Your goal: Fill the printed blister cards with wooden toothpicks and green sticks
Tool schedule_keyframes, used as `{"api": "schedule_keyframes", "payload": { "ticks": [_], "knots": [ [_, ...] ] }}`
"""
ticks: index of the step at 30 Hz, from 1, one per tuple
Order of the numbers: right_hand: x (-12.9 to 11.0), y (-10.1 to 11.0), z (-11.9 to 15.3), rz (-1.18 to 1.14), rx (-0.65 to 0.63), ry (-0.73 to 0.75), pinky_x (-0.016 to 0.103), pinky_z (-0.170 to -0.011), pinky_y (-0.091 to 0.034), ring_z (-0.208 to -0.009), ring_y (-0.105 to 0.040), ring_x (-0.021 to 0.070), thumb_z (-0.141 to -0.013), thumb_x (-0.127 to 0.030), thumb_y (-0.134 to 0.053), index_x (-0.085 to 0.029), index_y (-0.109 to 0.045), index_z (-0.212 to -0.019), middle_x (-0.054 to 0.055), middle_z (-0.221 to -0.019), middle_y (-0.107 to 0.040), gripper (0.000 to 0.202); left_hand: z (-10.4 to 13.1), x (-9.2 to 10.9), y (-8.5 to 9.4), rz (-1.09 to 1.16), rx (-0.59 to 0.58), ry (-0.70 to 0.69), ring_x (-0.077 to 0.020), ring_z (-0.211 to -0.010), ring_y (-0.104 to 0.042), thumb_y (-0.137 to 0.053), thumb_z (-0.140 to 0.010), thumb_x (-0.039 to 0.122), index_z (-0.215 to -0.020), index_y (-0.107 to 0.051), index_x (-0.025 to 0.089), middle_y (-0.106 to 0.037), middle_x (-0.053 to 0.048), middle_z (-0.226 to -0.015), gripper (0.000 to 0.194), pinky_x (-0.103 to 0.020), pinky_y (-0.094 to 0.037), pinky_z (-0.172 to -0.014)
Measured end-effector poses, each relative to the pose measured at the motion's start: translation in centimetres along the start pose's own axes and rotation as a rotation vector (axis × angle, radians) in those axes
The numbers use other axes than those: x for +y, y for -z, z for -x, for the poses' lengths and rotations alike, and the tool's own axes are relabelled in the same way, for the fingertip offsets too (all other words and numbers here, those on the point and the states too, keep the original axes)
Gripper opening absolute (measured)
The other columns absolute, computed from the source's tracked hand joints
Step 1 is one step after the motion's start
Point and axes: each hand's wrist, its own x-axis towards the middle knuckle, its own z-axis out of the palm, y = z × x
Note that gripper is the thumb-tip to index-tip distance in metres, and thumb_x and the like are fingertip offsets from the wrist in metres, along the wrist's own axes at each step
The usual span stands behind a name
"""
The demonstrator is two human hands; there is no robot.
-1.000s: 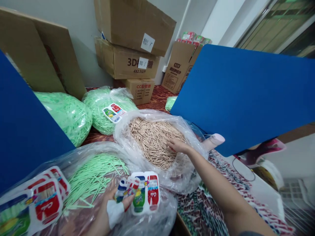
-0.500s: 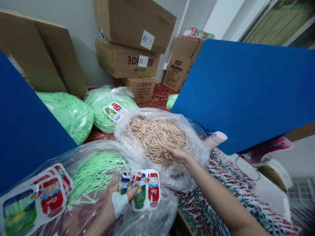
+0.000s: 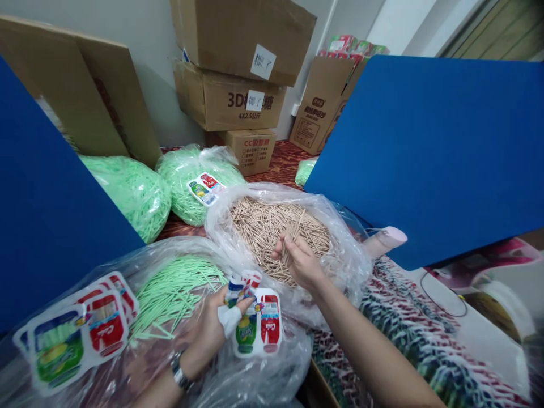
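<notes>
Brown sticks (image 3: 255, 229) fill an open clear plastic bag (image 3: 348, 266) in the middle of the view. My right hand (image 3: 301, 262) is over that bag, its fingers closed on a few of these sticks, which point upward. Lower down, my left hand (image 3: 219, 317) grips printed candy packets (image 3: 258, 328) with green Sprite and red Cola bottle pictures; white wrapping covers part of the thumb. Loose green sticks (image 3: 176, 292) lie in another open plastic bag to its left. More packets of the same print (image 3: 79, 340) rest in a pile at the lower left, with sticks showing inside them.
Two tied bags of green sticks (image 3: 127, 192) stand behind, one with a packet (image 3: 205, 188) on it. Cardboard boxes (image 3: 229, 102) are stacked at the wall. Blue boards (image 3: 433, 164) lean in from both sides. A pale pink cylinder (image 3: 389, 241) sits right of the brown sticks.
My right hand has lifted slightly from the brown sticks, now holding a few upright. My left hand has shifted right with the packets. The whole view has moved a little.
</notes>
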Motion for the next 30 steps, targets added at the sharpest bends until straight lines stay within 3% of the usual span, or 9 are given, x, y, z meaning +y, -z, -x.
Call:
{"api": "schedule_keyframes", "payload": {
  "ticks": [6,14,18,21,25,27,30],
  "knots": [
    [0.1,-4.0,1.2,0.208,-0.002,0.3,0.036,-0.082,-0.05,-0.077,-0.063,0.0155,-0.092,-0.048,-0.047,-0.024,-0.05,-0.1,-0.003,-0.076,-0.059,0.026,-0.9,1.7,-0.7,-0.159,0.021,-0.123,-0.019,-0.07,-0.063,-0.07,-0.074,0.037,-0.078,-0.067,0.016,-0.069,-0.003,-0.075,0.022,-0.028,-0.052,-0.063],
    [1.1,-5.4,1.9,0.359,0.034,0.43,0.035,-0.092,-0.045,-0.097,-0.06,0.0164,-0.097,-0.04,-0.037,-0.024,-0.048,-0.099,0.0,-0.082,-0.059,0.019,-1.6,2.7,-0.9,-0.438,-0.02,-0.328,-0.0187,-0.073,-0.057,-0.061,-0.083,0.03,-0.073,-0.06,0.017,-0.06,-0.002,-0.075,0.016,-0.028,-0.046,-0.069],
    [2.0,-5.0,2.4,0.503,-0.034,0.362,0.032,-0.091,-0.046,-0.11,-0.054,0.0183,-0.097,-0.043,-0.036,-0.023,-0.052,-0.102,0.005,-0.101,-0.062,0.027,-1.8,2.5,-0.5,-0.494,0.008,-0.413,-0.0176,-0.071,-0.055,-0.059,-0.085,0.025,-0.075,-0.058,0.017,-0.059,-0.002,-0.075,0.012,-0.027,-0.043,-0.066],
    [2.1,-4.2,2.5,0.572,-0.118,0.334,0.034,-0.097,-0.043,-0.119,-0.05,0.0198,-0.095,-0.044,-0.042,-0.022,-0.051,-0.114,0.008,-0.122,-0.056,0.03,-2.1,2.4,-0.1,-0.543,0.012,-0.462,-0.017,-0.069,-0.053,-0.059,-0.085,0.025,-0.076,-0.058,0.018,-0.056,-0.001,-0.074,0.012,-0.026,-0.041,-0.064],
    [1.2,-3.0,1.7,0.553,-0.201,0.32,0.035,-0.091,-0.048,-0.118,-0.052,0.0205,-0.095,-0.046,-0.041,-0.023,-0.04,-0.127,0.01,-0.123,-0.057,0.04,-3.0,2.6,-0.2,-0.56,-0.041,-0.499,-0.0166,-0.068,-0.053,-0.059,-0.086,0.028,-0.074,-0.057,0.018,-0.055,-0.001,-0.072,0.016,-0.025,-0.04,-0.061],
    [0.4,-2.2,0.8,0.596,-0.169,0.347,0.037,-0.094,-0.046,-0.115,-0.053,0.0197,-0.096,-0.046,-0.036,-0.023,-0.041,-0.127,0.009,-0.119,-0.059,0.039,-3.6,2.6,-0.5,-0.538,-0.037,-0.51,-0.0161,-0.067,-0.053,-0.059,-0.086,0.03,-0.073,-0.058,0.018,-0.055,0.0,-0.071,0.018,-0.025,-0.041,-0.061],
    [-0.4,0.1,-1.1,0.724,0.054,0.432,0.037,-0.099,-0.041,-0.113,-0.054,0.019,-0.097,-0.043,-0.035,-0.023,-0.043,-0.127,0.009,-0.119,-0.059,0.037,-4.4,2.4,-0.4,-0.456,0.028,-0.484,-0.016,-0.067,-0.055,-0.062,-0.084,0.032,-0.077,-0.062,0.016,-0.06,-0.001,-0.073,0.017,-0.026,-0.044,-0.062]
  ]
}}
